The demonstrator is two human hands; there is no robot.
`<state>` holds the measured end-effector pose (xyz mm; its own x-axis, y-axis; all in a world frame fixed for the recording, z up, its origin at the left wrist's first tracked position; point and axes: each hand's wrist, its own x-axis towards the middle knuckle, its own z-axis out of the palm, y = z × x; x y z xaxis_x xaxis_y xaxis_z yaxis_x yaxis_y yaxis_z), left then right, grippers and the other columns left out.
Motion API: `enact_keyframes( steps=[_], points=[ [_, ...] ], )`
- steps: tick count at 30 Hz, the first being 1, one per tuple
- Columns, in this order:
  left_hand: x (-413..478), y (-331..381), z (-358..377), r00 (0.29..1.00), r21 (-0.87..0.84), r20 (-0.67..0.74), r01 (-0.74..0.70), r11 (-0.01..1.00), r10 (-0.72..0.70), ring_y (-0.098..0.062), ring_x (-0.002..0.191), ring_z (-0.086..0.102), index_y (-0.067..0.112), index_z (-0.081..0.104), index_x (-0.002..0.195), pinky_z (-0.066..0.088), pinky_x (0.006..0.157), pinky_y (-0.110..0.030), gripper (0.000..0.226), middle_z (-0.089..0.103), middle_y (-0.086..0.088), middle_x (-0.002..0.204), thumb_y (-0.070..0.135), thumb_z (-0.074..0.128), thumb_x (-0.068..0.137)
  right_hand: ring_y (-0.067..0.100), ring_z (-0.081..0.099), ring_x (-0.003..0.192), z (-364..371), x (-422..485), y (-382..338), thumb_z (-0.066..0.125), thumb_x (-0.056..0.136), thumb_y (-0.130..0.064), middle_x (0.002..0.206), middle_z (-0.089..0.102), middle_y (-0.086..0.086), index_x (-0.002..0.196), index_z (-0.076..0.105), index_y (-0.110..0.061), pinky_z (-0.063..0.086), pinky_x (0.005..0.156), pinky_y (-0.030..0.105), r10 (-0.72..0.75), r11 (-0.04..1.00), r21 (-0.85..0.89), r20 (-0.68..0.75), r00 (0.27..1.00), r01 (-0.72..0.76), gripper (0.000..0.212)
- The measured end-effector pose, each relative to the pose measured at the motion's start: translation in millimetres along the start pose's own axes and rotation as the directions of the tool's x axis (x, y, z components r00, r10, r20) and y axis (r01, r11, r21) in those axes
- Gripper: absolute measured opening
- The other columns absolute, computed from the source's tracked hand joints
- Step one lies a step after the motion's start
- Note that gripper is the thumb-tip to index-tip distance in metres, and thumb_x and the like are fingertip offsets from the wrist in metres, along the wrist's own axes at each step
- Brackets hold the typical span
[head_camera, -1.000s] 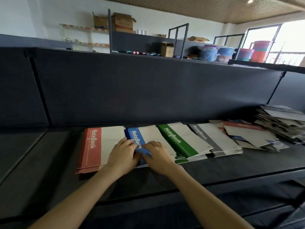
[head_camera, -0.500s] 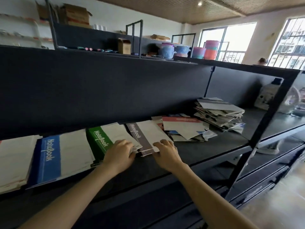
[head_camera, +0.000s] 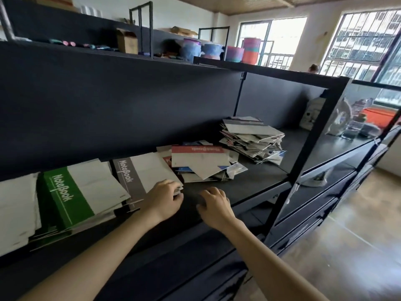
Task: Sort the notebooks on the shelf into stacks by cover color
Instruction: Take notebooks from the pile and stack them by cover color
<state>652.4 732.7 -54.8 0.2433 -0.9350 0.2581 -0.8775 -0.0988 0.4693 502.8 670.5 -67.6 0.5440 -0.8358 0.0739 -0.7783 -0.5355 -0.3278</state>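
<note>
On the dark shelf (head_camera: 249,179) lie sorted notebook stacks: a green stack (head_camera: 71,196) and, right of it, a grey stack (head_camera: 138,174). My left hand (head_camera: 165,197) rests on the grey stack's near right corner, fingers curled over its edge. My right hand (head_camera: 213,204) hovers just right of it over bare shelf, fingers loosely bent, holding nothing. A loose heap topped by a red notebook (head_camera: 199,158) lies beyond the hands. Further right stands a tall mixed pile (head_camera: 251,137). At the far left edge a pale cover (head_camera: 15,209) shows.
A black upright post (head_camera: 308,166) of the shelf frame stands right of the piles. Beyond it the shelf holds a white bottle (head_camera: 312,114) and clear plastic items. Boxes and coloured tubs sit on the top shelf. Lower shelves run beneath my arms.
The view has swung right, so the red and blue stacks left the frame. Both hands moved from the blue stack to the grey stack; my right hand has come off the notebooks.
</note>
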Motion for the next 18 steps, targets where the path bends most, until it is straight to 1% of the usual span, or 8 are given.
enact_keyframes(
  steps=[4, 6, 9, 12, 14, 16, 18],
  points=[
    [25, 2, 4, 0.999, -0.069, 0.007, 0.054, 0.996, -0.054, -0.019, 0.121, 0.049, 0.012, 0.051, 0.132, 0.041, 0.094, -0.027, 0.039, 0.052, -0.004, 0.134, 0.023, 0.05, 0.095, 0.029, 0.026, 0.135, -2, 16, 4, 0.049, 0.093, -0.027, 0.143, 0.037, 0.005, 0.136, 0.046, -0.02, 0.027, 0.107, 0.04, -0.022, 1.0, -0.005, -0.002, 1.0, 0.022, 0.044],
    [41, 2, 5, 0.996, -0.112, 0.003, 0.086, 0.99, -0.086, -0.02, 0.124, 0.047, 0.01, 0.047, 0.136, 0.039, 0.097, -0.027, 0.043, 0.048, -0.006, 0.138, 0.023, 0.051, 0.095, 0.029, 0.026, 0.135, -6, 28, 5, 0.049, 0.093, -0.025, 0.143, 0.037, 0.005, 0.138, 0.045, -0.019, 0.027, 0.107, 0.039, -0.028, 1.0, -0.004, -0.028, 0.999, 0.028, 0.046],
    [68, 0, 5, 0.983, -0.204, 0.006, 0.178, 0.963, -0.181, -0.022, 0.128, 0.044, 0.008, 0.043, 0.138, 0.037, 0.098, -0.026, 0.046, 0.045, -0.008, 0.141, 0.02, 0.052, 0.095, 0.028, 0.031, 0.132, -13, 50, 8, 0.05, 0.092, -0.024, 0.138, 0.042, 0.006, 0.135, 0.048, -0.016, 0.03, 0.107, 0.037, -0.031, 0.999, -0.017, -0.068, 0.997, 0.03, 0.044],
    [94, -4, 2, 0.958, -0.301, 0.04, 0.283, 0.91, -0.285, -0.023, 0.127, 0.044, 0.008, 0.041, 0.14, 0.036, 0.098, -0.026, 0.048, 0.046, -0.009, 0.14, 0.019, 0.052, 0.094, 0.028, 0.033, 0.13, -19, 72, 8, 0.051, 0.091, -0.021, 0.137, 0.044, 0.006, 0.134, 0.05, -0.015, 0.03, 0.107, 0.036, -0.038, 0.999, -0.016, -0.079, 0.996, 0.037, 0.043],
    [110, -11, 3, 0.933, -0.343, 0.085, 0.356, 0.869, -0.349, -0.024, 0.128, 0.044, 0.007, 0.041, 0.14, 0.035, 0.101, -0.028, 0.05, 0.046, -0.009, 0.141, 0.02, 0.052, 0.093, 0.027, 0.033, 0.13, -20, 83, 6, 0.052, 0.091, -0.019, 0.138, 0.042, 0.006, 0.135, 0.049, -0.014, 0.029, 0.108, 0.036, -0.046, 0.999, -0.02, -0.068, 0.997, 0.045, 0.044],
    [124, -17, 7, 0.901, -0.399, 0.133, 0.43, 0.81, -0.413, -0.025, 0.129, 0.044, 0.008, 0.043, 0.14, 0.036, 0.105, -0.032, 0.05, 0.045, -0.009, 0.143, 0.02, 0.052, 0.092, 0.026, 0.032, 0.132, -21, 93, 4, 0.051, 0.091, -0.02, 0.141, 0.04, 0.006, 0.135, 0.047, -0.014, 0.028, 0.109, 0.035, -0.056, 0.998, -0.027, -0.054, 0.997, 0.054, 0.045],
    [134, -20, 12, 0.871, -0.483, 0.162, 0.48, 0.732, -0.464, -0.025, 0.124, 0.049, 0.007, 0.05, 0.134, 0.04, 0.102, -0.033, 0.046, 0.052, -0.009, 0.136, 0.018, 0.054, 0.09, 0.025, 0.03, 0.134, -21, 102, 3, 0.051, 0.092, -0.02, 0.145, 0.036, 0.006, 0.136, 0.046, -0.014, 0.028, 0.108, 0.034, -0.055, 0.998, -0.027, -0.038, 0.998, 0.054, 0.045]
  ],
)
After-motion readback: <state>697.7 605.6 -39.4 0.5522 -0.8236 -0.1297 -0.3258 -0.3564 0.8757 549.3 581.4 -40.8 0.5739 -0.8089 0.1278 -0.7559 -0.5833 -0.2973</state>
